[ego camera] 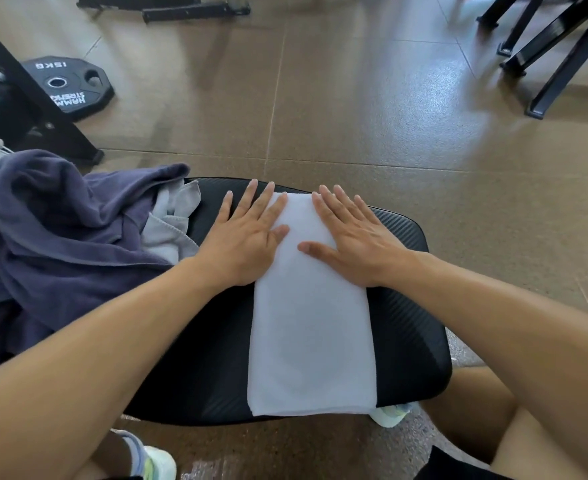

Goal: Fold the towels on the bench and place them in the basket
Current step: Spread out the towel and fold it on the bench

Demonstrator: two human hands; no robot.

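A white towel [311,334] lies folded into a long strip across the black padded bench [410,327], running from the far edge to the near edge. My left hand [247,233] rests flat with fingers spread on the towel's far left side, partly on the bench. On the far right side, my right hand [351,237] presses flat in the same way. Neither hand grips anything. At the left end of the bench sits a heap of unfolded towels: a dark blue-purple towel [60,230] over a light grey towel [171,223]. No basket is in view.
Brown tiled floor surrounds the bench. A black 15 kg weight plate [67,84] and a black rack leg [26,105] stand at the far left. Black frame legs [555,57] are at the far right. My knees and shoes are below the bench's near edge.
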